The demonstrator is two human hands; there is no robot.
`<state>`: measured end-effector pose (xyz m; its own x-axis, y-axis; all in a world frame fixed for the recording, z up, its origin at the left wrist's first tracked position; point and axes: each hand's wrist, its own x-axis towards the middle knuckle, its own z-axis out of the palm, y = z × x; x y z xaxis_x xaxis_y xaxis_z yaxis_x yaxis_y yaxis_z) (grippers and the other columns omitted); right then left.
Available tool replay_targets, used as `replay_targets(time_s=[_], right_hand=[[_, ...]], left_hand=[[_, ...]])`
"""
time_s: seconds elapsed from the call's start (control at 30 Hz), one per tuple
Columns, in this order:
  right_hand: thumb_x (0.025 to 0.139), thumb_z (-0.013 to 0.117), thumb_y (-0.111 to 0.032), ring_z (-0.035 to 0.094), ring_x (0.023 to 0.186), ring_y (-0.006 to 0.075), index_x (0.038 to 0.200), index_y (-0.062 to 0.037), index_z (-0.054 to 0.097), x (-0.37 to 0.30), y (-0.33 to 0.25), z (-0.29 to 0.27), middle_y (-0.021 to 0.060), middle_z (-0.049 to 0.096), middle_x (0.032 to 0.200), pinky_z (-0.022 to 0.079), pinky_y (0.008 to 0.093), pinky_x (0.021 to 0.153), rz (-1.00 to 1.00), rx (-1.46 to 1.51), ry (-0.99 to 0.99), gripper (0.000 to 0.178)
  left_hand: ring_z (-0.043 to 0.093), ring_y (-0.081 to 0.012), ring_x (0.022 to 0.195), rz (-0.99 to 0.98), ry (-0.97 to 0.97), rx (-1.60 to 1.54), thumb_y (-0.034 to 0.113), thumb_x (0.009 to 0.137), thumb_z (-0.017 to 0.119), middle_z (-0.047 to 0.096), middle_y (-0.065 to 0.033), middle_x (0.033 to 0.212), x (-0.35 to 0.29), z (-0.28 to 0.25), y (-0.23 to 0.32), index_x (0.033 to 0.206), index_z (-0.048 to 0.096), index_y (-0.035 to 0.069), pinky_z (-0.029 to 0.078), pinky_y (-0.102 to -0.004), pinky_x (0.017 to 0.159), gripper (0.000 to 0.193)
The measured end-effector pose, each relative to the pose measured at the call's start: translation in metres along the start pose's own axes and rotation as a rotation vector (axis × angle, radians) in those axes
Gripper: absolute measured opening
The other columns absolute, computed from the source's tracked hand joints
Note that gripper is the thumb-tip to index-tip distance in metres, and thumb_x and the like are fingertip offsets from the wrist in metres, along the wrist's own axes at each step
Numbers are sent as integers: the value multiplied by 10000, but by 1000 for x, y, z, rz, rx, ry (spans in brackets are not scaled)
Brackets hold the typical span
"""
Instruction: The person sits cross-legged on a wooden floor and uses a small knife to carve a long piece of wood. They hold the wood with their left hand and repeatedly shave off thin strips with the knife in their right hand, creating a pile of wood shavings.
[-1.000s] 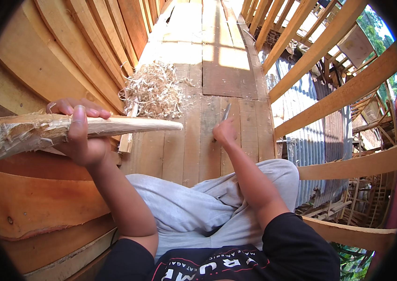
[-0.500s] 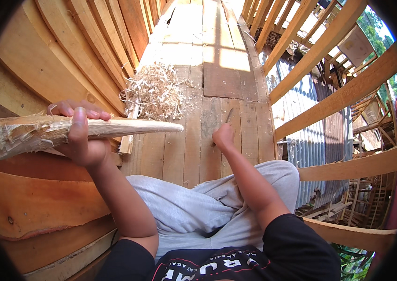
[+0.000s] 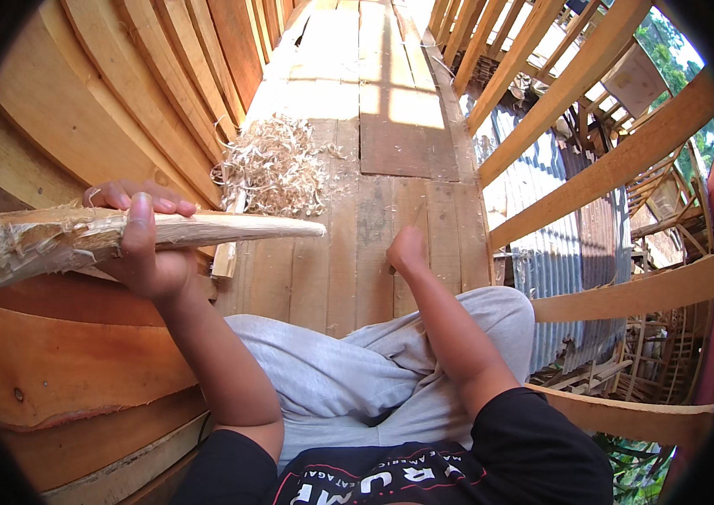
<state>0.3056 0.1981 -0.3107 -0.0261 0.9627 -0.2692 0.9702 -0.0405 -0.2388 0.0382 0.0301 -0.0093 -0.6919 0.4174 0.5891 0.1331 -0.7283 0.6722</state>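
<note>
Sunlit plank flooring [image 3: 374, 252] runs between curved wooden ribs, with a heap of wood shavings [image 3: 273, 164] lying on it. Left hand [image 3: 142, 244] has its fingers clenched around a tapered, rough-carved wooden stake [image 3: 205, 229], held level above the planks. Right hand [image 3: 407, 251] rests closed on the floor, gripping a thin tool [image 3: 418, 210] I cannot identify.

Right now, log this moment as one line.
left hand: holds stake | right hand: on floor | shavings: ahead

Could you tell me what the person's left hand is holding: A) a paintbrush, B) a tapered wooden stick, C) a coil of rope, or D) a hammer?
B: the left hand is wrapped around a pale, whittled wooden stick that tapers toward its right end.
</note>
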Motion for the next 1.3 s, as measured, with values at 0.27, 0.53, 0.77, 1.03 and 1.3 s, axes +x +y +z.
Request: replay_targets(time_s=[0.27,0.53,0.77,1.03,1.3], right_hand=[[784,627,-95,676,721,354,901,54,587,-42,-48,-19,217,656,723,543,424,670,-459,384,-60,194],[836,592,-129,659,743,380,997,89,568,-20,-42,9,239,651,756,515,479,707,-390,183,48,272],[865,531,-157,635,793,427,1225,44,531,-24,-75,7,244,655,823,503,493,752,-376,259,152,413],[841,591,-140,638,806,389,1224,18,543,-18,-75,20,231,645,838,499,459,723,-656,515,-32,417],[829,623,-121,638,751,365,1034,39,593,-23,-93,-2,222,645,787,500,420,693,-618,324,-251,261]], left_hand=[[492,-147,586,10,26,45,127,784,583,461,-47,655,2,-6,3,911,446,76,511,-291,523,194],[471,-141,583,18,26,17,134,779,580,451,-46,653,4,-8,3,904,442,84,489,-287,513,193],[489,-145,585,14,51,62,126,771,580,448,-45,666,5,-12,2,902,450,79,493,-295,509,190],[521,-141,546,9,117,33,89,746,599,457,-42,658,6,-8,2,897,436,63,528,-309,497,224],[522,-135,516,17,116,4,58,726,606,444,-41,680,9,-9,0,864,427,53,545,-309,484,226]])
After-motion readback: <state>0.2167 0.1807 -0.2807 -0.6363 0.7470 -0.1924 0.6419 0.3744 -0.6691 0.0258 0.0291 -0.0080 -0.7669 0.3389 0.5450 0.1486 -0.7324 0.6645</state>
